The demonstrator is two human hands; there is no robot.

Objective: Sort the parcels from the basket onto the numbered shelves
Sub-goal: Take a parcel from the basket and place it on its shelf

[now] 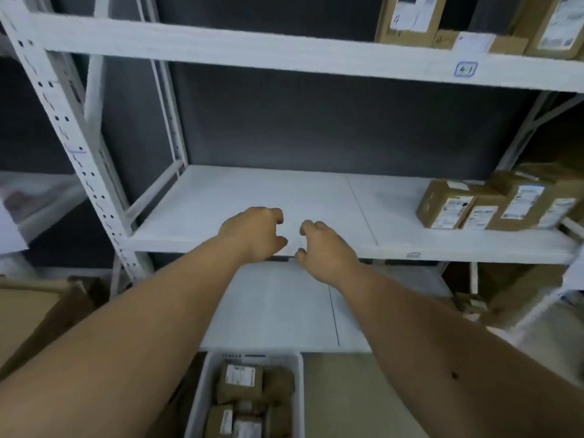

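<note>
My left hand (256, 232) and my right hand (322, 248) reach out side by side over the front edge of the middle white shelf (252, 197). Their fingers are loosely curled and face each other across a small gap. I see nothing held in either hand. Low in the view, a white basket (202, 403) on the floor holds several brown parcels (240, 380) with white labels. Brown labelled boxes (448, 207) stand at the right end of the middle shelf. More boxes (410, 17) sit on the upper shelf above a tag reading 41 (465, 69).
A perforated white upright (72, 147) frames the rack on the left. A lower shelf (278, 308) lies beneath my hands. A large cardboard box (34, 314) stands at the lower left. More brown parcels (518, 298) sit at the lower right.
</note>
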